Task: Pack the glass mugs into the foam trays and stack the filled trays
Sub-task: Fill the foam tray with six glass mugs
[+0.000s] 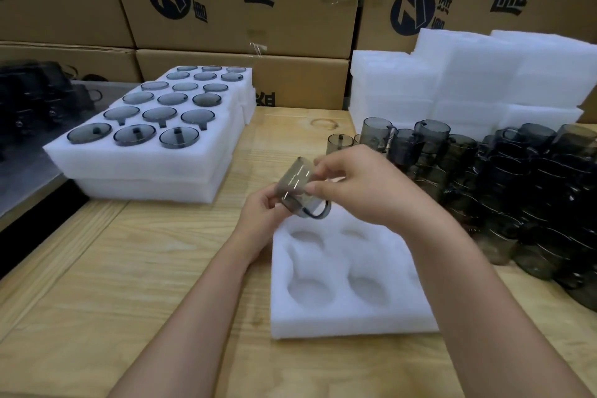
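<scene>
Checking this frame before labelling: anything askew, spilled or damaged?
No breakage or spill visible. Minor oddities: a ring-shaped stain on the wooden table, clear tape peeling off a cardboard box, and the loose glass mugs at right piled in a jumble.

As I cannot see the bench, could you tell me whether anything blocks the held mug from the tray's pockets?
Nothing visible does. The left hand and right hand hold the mug above the foam tray's far end; its visible pockets are empty, the right forearm hides some.

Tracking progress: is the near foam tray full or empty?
Empty where visible: the foam tray shows bare pockets; the mug is held above.
</scene>
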### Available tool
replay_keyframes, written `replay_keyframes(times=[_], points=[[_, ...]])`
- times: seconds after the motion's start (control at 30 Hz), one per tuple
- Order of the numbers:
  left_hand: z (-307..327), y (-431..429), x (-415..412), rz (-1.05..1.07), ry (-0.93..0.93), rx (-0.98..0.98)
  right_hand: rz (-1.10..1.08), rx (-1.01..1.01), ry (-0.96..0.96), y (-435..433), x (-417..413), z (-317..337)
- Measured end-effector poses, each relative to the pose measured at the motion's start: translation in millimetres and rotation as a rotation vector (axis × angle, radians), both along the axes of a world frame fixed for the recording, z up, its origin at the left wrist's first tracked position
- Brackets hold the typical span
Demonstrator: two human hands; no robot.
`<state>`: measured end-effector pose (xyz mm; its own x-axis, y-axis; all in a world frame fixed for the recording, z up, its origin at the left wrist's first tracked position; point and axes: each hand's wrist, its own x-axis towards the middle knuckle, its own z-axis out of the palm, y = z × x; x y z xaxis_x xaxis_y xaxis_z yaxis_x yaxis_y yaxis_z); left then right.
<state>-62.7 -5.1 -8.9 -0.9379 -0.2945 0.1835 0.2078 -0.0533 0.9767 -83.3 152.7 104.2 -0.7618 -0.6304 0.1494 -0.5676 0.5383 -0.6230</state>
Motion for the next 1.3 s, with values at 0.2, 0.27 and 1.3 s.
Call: replay_keyframes(times=[0.2, 0.27, 1.3], points=[[-1, 0, -6, 0.106, -0.069, -0.041, -0.016, 0.124, 0.057, 4, -1, -9], [-1, 0, -7, 0.096, -0.067, -0.050, 0.012, 0.181, 0.041, 7, -4, -9], [26, 22, -1, 0.113, 0.102, -0.260, -0.023, 0.052, 0.054, -8, -24, -48]])
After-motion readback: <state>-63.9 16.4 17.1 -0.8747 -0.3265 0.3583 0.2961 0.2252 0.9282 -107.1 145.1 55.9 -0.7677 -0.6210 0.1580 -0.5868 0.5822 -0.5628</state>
